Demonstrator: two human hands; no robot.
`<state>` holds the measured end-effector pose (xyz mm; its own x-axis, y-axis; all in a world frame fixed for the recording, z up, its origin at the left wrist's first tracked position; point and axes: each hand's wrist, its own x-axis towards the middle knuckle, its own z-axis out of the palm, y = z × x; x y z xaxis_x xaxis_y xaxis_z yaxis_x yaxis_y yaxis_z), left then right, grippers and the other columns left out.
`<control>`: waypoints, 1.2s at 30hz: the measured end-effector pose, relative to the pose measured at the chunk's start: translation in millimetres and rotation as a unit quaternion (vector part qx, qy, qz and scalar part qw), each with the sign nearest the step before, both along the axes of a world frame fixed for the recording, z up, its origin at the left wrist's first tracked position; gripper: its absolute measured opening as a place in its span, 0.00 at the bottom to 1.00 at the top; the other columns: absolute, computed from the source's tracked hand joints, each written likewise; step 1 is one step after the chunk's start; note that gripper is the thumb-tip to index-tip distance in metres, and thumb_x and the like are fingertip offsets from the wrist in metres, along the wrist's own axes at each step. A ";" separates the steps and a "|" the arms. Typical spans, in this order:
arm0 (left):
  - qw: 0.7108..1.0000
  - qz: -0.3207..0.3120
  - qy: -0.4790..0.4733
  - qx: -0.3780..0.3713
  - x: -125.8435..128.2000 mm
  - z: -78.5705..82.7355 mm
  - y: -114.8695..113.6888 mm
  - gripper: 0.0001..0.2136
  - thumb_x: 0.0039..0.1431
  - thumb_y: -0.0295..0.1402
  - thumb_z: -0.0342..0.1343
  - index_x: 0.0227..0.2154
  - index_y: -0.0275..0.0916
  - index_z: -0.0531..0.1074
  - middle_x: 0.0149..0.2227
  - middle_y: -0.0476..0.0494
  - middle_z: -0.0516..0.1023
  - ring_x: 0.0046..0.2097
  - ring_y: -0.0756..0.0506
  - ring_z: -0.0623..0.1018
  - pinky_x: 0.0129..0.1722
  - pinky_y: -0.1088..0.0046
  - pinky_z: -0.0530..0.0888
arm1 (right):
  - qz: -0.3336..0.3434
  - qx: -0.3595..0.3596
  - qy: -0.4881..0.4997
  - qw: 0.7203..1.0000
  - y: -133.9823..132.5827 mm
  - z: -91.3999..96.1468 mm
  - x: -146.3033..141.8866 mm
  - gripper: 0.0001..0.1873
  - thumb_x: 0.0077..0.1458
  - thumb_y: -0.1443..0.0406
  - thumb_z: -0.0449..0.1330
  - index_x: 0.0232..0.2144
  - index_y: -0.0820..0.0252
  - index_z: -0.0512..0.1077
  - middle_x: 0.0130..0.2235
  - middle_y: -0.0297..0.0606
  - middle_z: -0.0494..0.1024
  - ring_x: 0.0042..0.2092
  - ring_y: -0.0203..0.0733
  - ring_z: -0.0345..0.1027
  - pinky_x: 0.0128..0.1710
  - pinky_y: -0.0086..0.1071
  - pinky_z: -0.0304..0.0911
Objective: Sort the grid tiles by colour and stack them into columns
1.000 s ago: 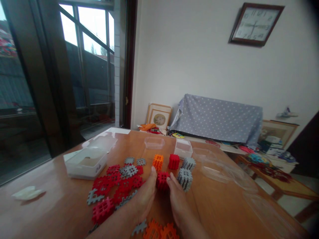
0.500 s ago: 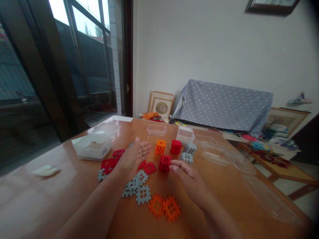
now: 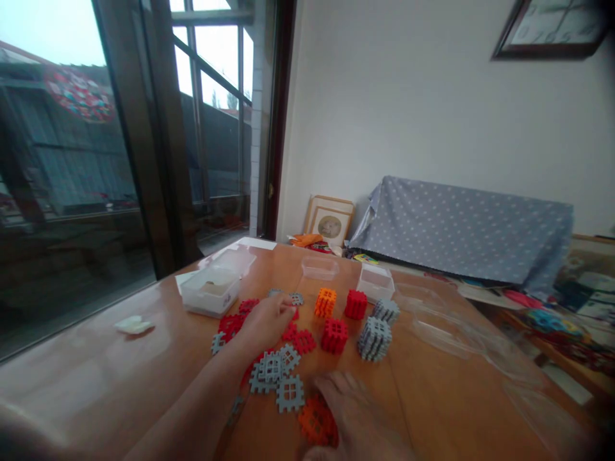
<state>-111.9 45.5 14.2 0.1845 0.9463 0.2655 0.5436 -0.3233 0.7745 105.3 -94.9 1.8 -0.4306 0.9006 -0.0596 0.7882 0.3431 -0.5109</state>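
My left hand point(image 3: 269, 320) is closed, its fingertips pinched at a red square interlocking tile point(image 3: 295, 313) that they partly cover. Spread around the near orange tiles point(image 3: 316, 422) is my right hand point(image 3: 358, 413), its thumb on the near side and its fingers stretched toward the far side; it is slightly blurred. More red tiles point(image 3: 304, 342) lie loose around my left wrist. Grey tiles point(image 3: 290, 393) overlap in front of it. Beyond my right hand stand a red stack point(image 3: 335, 336), another red stack point(image 3: 356, 305), an orange stack point(image 3: 325, 303) and a grey stack point(image 3: 375, 339).
An open white plastic box point(image 3: 209, 298) stands at the left, with a crumpled pale wrapper point(image 3: 134, 325) nearer. A clear tray point(image 3: 319, 269) and a small clear box point(image 3: 375, 282) sit at the back. Transparent lids point(image 3: 439, 333) lie along the right side.
My left hand has gone from open to closed at a red tile. My right hand has left the near red stack and come back to the orange tiles. The view has tilted up.
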 end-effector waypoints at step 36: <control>0.893 -0.069 -0.396 -0.202 21.9 -1.7 -8.0 0.12 0.55 0.40 0.63 0.33 0.39 0.67 0.26 0.54 0.71 0.25 0.53 0.69 0.24 0.78 0.62 | -0.048 0.078 0.011 0.996 21.5 -30.6 14.4 0.34 0.50 0.44 0.65 0.55 0.54 0.72 0.50 0.46 0.76 0.51 0.56 0.69 0.51 0.42 0.63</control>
